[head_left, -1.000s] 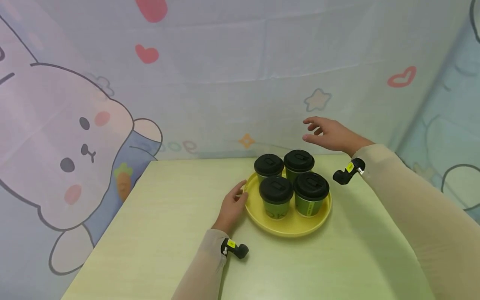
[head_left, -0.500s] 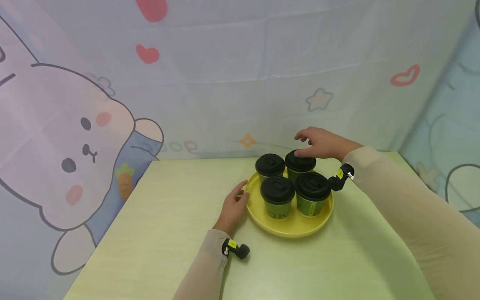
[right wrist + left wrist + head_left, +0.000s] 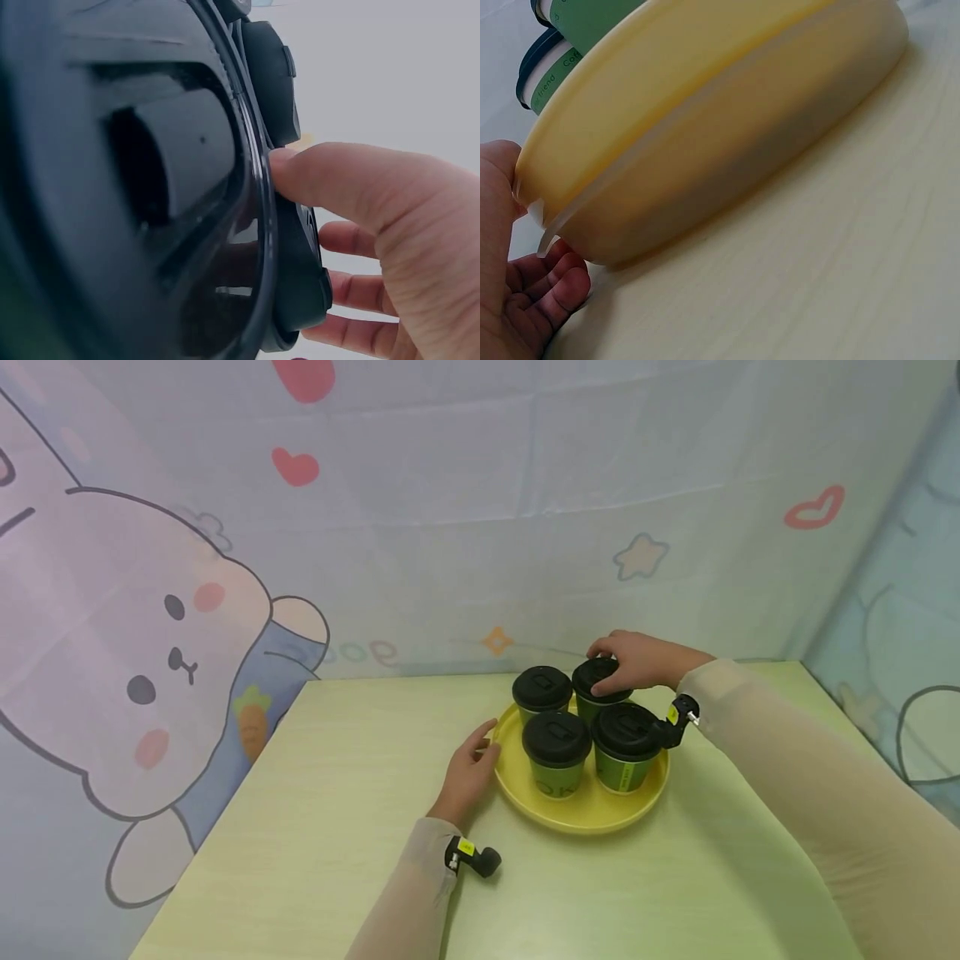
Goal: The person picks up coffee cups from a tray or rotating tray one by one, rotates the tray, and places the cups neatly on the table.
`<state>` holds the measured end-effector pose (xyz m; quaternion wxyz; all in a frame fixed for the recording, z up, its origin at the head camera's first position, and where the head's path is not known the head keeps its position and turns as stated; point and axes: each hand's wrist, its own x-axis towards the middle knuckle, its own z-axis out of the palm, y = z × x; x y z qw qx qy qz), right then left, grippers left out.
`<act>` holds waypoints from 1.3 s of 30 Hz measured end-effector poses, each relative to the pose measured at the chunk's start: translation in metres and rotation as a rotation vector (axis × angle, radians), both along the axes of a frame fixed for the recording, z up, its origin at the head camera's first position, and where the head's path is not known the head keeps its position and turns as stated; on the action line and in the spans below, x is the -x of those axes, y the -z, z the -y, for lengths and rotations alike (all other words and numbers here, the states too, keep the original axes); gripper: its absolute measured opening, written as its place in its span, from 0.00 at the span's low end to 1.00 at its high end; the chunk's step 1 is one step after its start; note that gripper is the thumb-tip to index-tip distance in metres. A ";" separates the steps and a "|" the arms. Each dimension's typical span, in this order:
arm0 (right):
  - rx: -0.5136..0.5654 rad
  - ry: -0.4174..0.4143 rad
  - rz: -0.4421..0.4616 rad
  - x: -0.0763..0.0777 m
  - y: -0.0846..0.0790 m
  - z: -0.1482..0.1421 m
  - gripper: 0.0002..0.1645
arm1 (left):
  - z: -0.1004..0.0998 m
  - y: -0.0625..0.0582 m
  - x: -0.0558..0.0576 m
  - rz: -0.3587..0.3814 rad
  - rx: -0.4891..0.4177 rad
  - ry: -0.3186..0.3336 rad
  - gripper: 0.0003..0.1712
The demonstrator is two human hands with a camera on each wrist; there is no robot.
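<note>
I see four cups (image 3: 557,766) on a plate (image 3: 573,818) (none lifted yet); right hand (image 3: 641,662) pinches the one-o'clock lid (image 3: 587,679), left hand (image 3: 465,781) grips the plate at ten.

We're bringing the right hand (image 3: 637,662) down from its raised spot a second ago; it's now gripping the rear-right black lid (image 3: 589,678), while its wrist camera (image 3: 675,727) is now overlapping the front-right lid (image 3: 622,731).

Surface (image 3: 315,810): soft, even light — a faint shadow beside the right sleeve (image 3: 795,785)
Plate (image 3: 667,97): dimmer left wrist view, dark shadow band along its underside
Lid (image 3: 150,45): right wrist view — blurred toward the left edge, pale glints on its rim
</note>
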<state>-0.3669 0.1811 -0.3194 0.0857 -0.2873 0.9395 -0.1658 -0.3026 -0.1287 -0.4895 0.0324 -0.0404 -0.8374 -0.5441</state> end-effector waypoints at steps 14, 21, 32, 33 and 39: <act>-0.017 0.026 -0.038 -0.002 -0.001 -0.004 0.37 | -0.005 -0.002 0.004 0.001 0.008 0.022 0.26; 0.030 0.060 -0.063 -0.004 -0.012 -0.015 0.36 | -0.009 -0.003 0.007 0.013 0.008 0.023 0.26; 0.046 0.116 -0.091 -0.008 -0.033 -0.027 0.35 | -0.005 0.001 0.006 0.007 0.009 0.019 0.26; 0.050 0.120 -0.091 -0.008 -0.034 -0.028 0.35 | -0.003 0.001 0.005 -0.003 0.012 0.021 0.26; 0.089 0.147 -0.090 -0.010 -0.040 -0.034 0.35 | 0.010 0.003 -0.005 -0.010 0.017 0.006 0.27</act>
